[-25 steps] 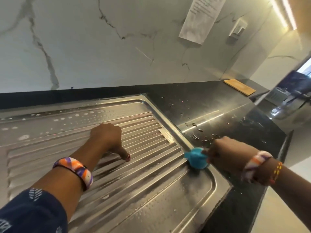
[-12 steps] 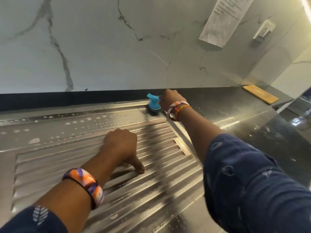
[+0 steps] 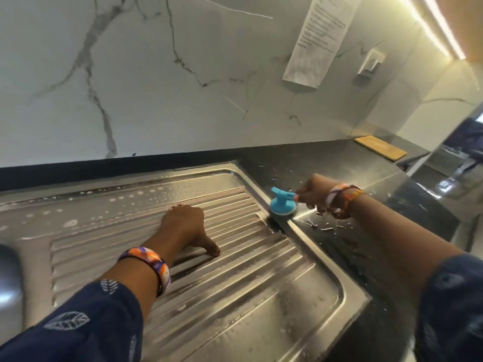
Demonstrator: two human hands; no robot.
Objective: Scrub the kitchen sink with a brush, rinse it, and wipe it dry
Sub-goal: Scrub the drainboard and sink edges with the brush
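The steel sink's ribbed drainboard [image 3: 235,278] fills the middle of the view, wet and dotted with soap suds along its back edge. My right hand [image 3: 312,190] grips the handle of a blue round brush [image 3: 282,203], whose dark bristles press on the drainboard's right rim. My left hand [image 3: 184,222] rests on the ribs with the fingers curled under and the thumb down on the steel, holding nothing. The sink basin itself is out of view except a dark blurred patch at the far left.
A black countertop [image 3: 366,231] with water drops lies right of the drainboard. A wooden board [image 3: 380,147] sits at its far end. The marble wall [image 3: 156,74] carries a paper sheet [image 3: 317,40] and a switch [image 3: 371,62].
My right hand has drawn the brush from the drainboard's back right corner forward along the right rim. The left hand stays planted on the ribs.
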